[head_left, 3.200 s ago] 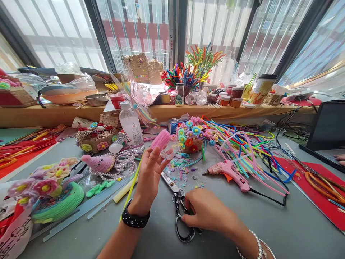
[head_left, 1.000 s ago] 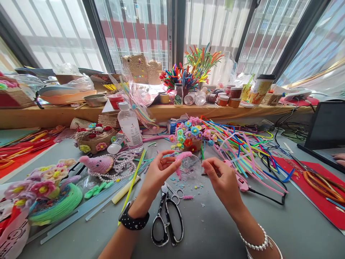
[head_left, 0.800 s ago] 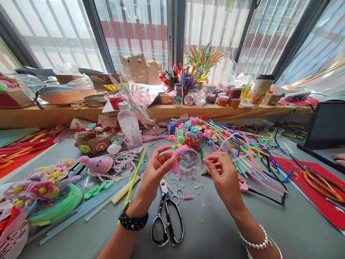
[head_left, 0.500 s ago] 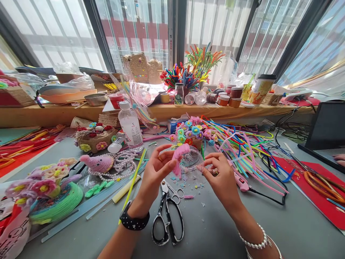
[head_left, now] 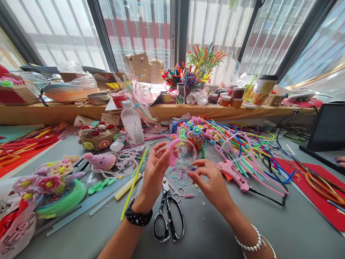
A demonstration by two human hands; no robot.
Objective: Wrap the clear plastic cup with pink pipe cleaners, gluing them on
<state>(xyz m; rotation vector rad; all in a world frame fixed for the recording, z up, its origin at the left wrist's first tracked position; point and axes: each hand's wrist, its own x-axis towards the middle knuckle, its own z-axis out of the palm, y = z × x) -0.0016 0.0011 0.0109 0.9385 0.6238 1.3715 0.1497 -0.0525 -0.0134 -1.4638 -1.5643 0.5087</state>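
My left hand is closed on a clear round plastic cup with a fuzzy pink pipe-cleaner strip along its left rim. Just right of the cup, my right hand has its fingers bent and a little apart, with nothing visible between them. Below the hands lie large black-handled scissors and small silver scissors. Coloured fuzz scraps are scattered on the table under the cup. A pink glue gun rests to the right of my right hand.
Behind the cup stands a basket of fuzzy flowers, beside a heap of pipe cleaners. On the left are a clear bottle, bead strings, a pink crocheted figure and glue sticks. A laptop stands at right.
My right hand has come off the cup's right side and drawn slightly down and left. The cup and pink strip have shifted left with my left hand, and the cup has turned.
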